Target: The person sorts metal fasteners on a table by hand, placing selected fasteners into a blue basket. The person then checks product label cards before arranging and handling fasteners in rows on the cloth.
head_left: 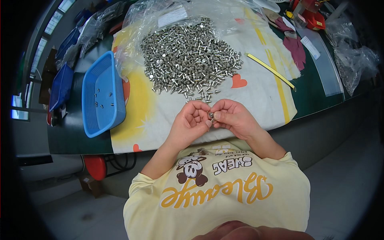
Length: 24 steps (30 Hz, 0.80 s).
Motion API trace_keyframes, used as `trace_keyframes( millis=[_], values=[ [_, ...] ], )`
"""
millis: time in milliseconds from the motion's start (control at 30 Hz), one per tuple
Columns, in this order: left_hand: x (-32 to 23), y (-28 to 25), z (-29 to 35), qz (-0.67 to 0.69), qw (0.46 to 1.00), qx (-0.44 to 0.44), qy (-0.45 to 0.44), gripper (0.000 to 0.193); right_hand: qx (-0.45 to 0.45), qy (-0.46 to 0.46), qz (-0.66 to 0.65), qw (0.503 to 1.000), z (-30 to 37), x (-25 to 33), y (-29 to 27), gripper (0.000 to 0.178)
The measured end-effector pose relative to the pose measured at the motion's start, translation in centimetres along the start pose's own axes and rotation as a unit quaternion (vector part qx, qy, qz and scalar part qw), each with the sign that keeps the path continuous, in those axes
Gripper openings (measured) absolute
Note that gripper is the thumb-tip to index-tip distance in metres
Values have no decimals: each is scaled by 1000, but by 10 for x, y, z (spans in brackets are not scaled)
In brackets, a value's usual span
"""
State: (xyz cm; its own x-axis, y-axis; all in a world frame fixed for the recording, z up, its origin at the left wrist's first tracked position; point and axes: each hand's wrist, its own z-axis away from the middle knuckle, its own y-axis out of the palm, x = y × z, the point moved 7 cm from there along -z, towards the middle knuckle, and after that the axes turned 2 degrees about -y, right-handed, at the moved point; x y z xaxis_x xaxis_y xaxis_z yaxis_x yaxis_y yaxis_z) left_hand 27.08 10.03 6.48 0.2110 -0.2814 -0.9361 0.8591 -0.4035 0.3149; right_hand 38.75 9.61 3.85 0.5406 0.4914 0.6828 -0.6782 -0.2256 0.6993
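Close to the table's near edge, my left hand (pixel 191 121) and my right hand (pixel 239 120) meet, fingertips almost touching. Between them is a small shiny metal screw (pixel 211 115), with a rounded head facing up. My right thumb and forefinger pinch it, and my left fingertips close in on its other side; the fingers partly cover it. Just beyond my hands spreads a large pile of silver screws (pixel 188 56), with a few loose ones at its near edge.
A blue plastic basket (pixel 87 102) holding several screws stands at the left. A printed cloth (pixel 256 98) covers the table under the pile. On the right lie a thin yellow stick (pixel 272 71) and a maroon glove (pixel 294 52). Clear plastic sheeting (pixel 226 18) lies behind the pile.
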Motion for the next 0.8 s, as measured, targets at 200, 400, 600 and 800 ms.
trace_keyframes(
  millis=[200, 400, 600, 800],
  values=[
    [-1, 1, 0, 12, 1000, 3, 5, 29, -2, 9, -14, 1000, 0, 0, 1, 12],
    [-1, 0, 0, 12, 1000, -2, 10, 31, 7, 18, -43, 999, 0, -2, 2, 13],
    [-7, 0, 2, -18, 997, 0, 75, 32, 22, 48, -114, 992, 0, -13, 3, 18],
    [-12, -3, 2, -61, 989, -14, 136, 25, 29, 63, -137, 988, -1, -19, 10, 18]
  ],
)
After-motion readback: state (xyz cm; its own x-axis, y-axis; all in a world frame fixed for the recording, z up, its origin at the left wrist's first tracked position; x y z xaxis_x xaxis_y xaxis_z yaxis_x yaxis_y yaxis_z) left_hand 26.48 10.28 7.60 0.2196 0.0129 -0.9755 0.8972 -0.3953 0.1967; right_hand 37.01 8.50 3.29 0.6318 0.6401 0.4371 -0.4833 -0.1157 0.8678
